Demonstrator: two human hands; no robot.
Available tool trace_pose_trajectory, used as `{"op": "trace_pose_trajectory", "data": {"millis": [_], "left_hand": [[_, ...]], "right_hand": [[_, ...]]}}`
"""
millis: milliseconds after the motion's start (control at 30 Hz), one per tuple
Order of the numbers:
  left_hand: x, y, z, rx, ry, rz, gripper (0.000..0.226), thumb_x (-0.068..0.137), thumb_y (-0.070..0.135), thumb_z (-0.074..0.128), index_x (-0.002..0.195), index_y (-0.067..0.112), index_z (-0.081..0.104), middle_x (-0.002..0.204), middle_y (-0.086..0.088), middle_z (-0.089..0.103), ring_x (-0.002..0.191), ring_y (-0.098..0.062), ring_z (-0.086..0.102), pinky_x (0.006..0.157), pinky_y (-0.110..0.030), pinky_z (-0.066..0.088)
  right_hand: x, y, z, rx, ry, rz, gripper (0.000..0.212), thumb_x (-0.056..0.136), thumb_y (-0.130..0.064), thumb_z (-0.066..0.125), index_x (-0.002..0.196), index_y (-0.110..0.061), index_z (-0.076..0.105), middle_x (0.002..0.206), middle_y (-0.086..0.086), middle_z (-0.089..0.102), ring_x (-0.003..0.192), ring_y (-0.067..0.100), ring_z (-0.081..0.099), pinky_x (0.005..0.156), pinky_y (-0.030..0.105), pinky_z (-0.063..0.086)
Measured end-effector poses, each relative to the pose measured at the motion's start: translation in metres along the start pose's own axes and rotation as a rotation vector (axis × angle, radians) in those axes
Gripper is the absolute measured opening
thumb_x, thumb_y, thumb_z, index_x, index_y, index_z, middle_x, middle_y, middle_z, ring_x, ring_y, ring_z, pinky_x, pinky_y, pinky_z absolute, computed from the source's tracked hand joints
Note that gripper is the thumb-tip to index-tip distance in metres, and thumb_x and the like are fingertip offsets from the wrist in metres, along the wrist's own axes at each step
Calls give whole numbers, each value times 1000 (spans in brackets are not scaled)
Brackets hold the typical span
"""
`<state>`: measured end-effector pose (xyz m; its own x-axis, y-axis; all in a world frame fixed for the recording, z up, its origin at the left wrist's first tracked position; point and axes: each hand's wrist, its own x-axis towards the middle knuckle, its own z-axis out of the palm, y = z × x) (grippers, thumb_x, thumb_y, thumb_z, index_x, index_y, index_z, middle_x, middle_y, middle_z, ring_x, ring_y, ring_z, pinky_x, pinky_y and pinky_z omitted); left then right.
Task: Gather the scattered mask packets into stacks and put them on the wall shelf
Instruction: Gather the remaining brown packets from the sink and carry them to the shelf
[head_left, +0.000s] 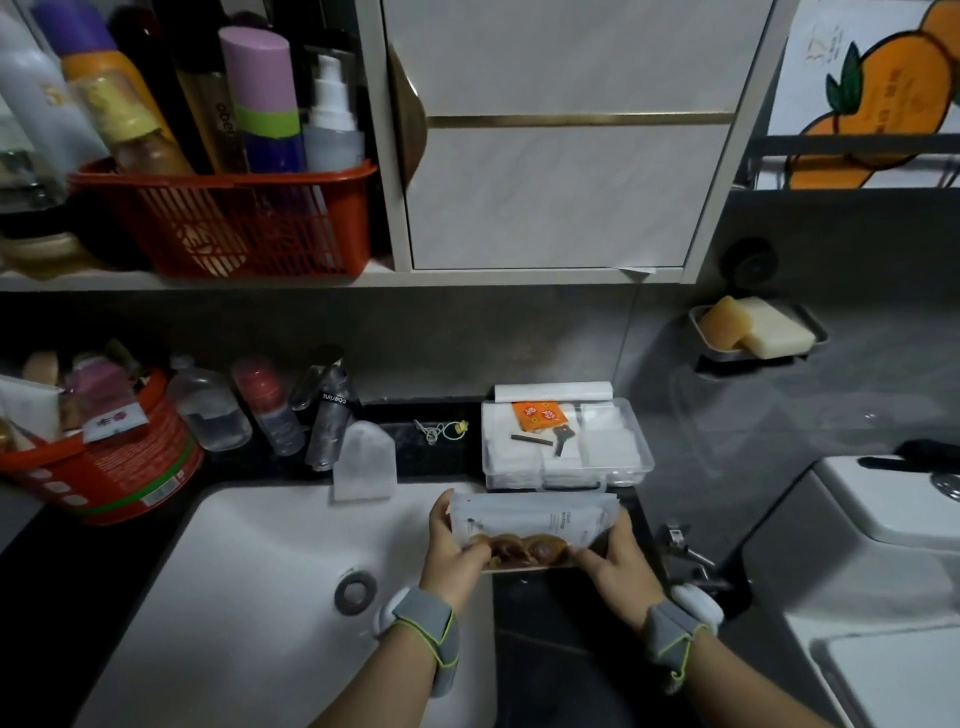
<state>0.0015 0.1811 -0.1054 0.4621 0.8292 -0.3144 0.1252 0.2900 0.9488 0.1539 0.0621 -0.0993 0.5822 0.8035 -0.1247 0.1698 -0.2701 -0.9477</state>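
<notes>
Both my hands grip one stack of mask packets (532, 527) low in the frame's centre, left hand (451, 552) and right hand (618, 564) clamping its short ends above the dark counter (561, 618) beside the white sink (249, 582). Just behind, a clear tray (569, 441) holds white pads, an orange packet and a key. Upper left, a red basket (228, 218) of bottles fills the wall shelf (182, 280).

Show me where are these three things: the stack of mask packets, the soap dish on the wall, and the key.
stack of mask packets (530, 519): head view, pale upper face of the top packet.
soap dish (818, 332): head view, right rim.
key (561, 439): head view, dark shaft.
</notes>
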Motion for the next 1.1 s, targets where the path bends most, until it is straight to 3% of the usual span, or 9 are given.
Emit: {"op": "trace_pose_trajectory", "data": {"millis": [67,133,300,467,600,700,800,933,1100], "left_hand": [[-1,-1,3,-52,-17,-35,71,82,-13,52,131,32,26,126,-7,54,113,-23,55,102,-39,45],[-1,-2,5,-96,23,-51,66,82,-11,53,125,31,26,121,-7,54,112,-27,55,98,-39,46],[-5,-2,10,-74,29,-18,35,86,-8,50,115,11,44,99,-10,63,89,-21,60,73,-27,50],[-4,-9,3,3,117,54,10,91,4,54,91,13,58,99,-18,68,91,-30,64,76,-33,51],[-5,-11,-6,230,110,119,16,90,14,60,77,22,63,81,-13,70,88,-34,67,86,-48,52],[-8,2,-8,320,85,159,22,87,14,64,71,29,64,70,-1,69,82,-31,67,82,-45,53],[-13,28,3,342,29,209,24,87,13,64,71,31,64,60,11,69,75,-20,65,78,-35,51],[-23,70,34,255,38,329,32,85,6,64,86,30,43,72,-4,62,70,-21,58,71,-32,47],[-32,110,83,356,27,576,31,85,8,65,75,24,40,69,-2,47,61,-20,47,64,-30,40]], "right_hand": [[2,2,-1,40,13,27,51,86,4,59,120,-21,31,106,-15,51,103,6,50,90,16,37],[1,5,-4,56,20,38,53,86,4,59,123,-19,29,108,-14,51,109,11,50,92,23,37],[-4,7,-4,66,9,51,53,87,2,58,125,-20,29,110,-16,51,109,10,50,92,23,38],[-8,5,-4,-6,-21,50,37,91,-4,54,117,-21,32,106,-12,52,101,5,51,84,16,38],[-13,4,-6,-100,28,8,29,92,-6,54,112,-19,38,98,-19,52,98,7,53,73,10,38],[-16,-4,-14,-134,74,-24,27,90,-4,57,108,-19,44,89,-19,52,91,6,53,69,6,38],[-18,-17,-35,-131,117,-59,31,86,-3,62,109,-21,49,97,-15,58,100,10,55,81,17,39],[-12,-44,-77,-147,158,-120,30,83,-4,67,105,-21,54,102,-6,62,101,13,59,85,24,44],[-7,-79,-149,-207,211,-189,30,82,-7,69,108,-18,58,106,0,66,102,18,62,93,37,50]]}}
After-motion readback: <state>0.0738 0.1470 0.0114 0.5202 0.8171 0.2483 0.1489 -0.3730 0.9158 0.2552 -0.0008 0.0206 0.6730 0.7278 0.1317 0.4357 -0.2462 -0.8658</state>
